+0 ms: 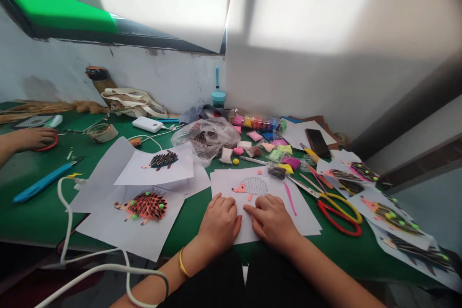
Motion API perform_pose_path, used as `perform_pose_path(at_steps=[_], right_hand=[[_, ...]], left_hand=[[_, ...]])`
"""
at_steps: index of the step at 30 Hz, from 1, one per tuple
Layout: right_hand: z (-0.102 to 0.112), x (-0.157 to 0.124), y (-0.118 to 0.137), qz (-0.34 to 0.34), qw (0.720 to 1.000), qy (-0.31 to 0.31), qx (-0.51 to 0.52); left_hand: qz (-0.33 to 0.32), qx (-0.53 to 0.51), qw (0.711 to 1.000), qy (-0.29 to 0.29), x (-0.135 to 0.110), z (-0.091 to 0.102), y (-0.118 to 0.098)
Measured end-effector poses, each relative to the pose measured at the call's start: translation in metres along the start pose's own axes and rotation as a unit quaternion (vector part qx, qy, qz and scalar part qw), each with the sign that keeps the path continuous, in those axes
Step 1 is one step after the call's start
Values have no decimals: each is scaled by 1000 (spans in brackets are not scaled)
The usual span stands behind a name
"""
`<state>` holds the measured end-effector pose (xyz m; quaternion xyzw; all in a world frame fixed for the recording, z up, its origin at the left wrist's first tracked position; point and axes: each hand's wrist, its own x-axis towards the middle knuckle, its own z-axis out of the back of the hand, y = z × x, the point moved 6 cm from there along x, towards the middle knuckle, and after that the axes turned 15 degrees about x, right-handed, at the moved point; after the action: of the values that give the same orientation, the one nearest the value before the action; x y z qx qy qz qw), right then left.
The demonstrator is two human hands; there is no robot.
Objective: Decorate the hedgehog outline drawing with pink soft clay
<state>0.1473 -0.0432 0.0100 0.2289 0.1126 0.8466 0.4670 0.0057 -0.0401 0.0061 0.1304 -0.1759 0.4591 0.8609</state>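
Observation:
My left hand (221,222) and my right hand (271,220) rest side by side on a white sheet (305,216) at the near edge of the green table (32,211). On that sheet is a printed hedgehog outline (251,186) with a pink face and small pink clay bits beneath it. Both hands have curled fingers. My right index finger points left and presses on the paper just below the hedgehog. What the fingers hold, if anything, is hidden.
Finished clay hedgehogs lie on sheets at the left (147,205) (163,159) and right (391,216). Red and yellow scissors (339,209), coloured clay lumps (285,154), a plastic bag (207,137), a phone (317,142), a power bank (147,124), a blue cutter (45,181). Another person's hand (31,138) at far left.

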Motion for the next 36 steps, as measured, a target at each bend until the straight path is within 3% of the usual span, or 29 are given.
perform_pose_path(at_steps=[9,14,19,24,28,32,36], right_hand=[[-8,28,2,-15,1000,20,-19],[6,17,-2,-26,1000,-5,1],[1,5,-2,-25,999,26,6],[-9,15,0,-26,999,37,-16],[-3,21,0,-23,999,18,-13],[19,9,-24,-54,998,-36,-23],[41,-18,-77,-179,975,-64,-114]], left_hand=[[17,1,1000,-4,-1,-3,3],[16,4,1000,-8,-2,-2,2],[12,5,1000,-5,-2,-3,2],[10,0,1000,-12,-1,-2,2],[11,-3,1000,-17,0,0,2],[6,3,1000,-16,0,0,2],[0,12,1000,-17,-1,0,1]])
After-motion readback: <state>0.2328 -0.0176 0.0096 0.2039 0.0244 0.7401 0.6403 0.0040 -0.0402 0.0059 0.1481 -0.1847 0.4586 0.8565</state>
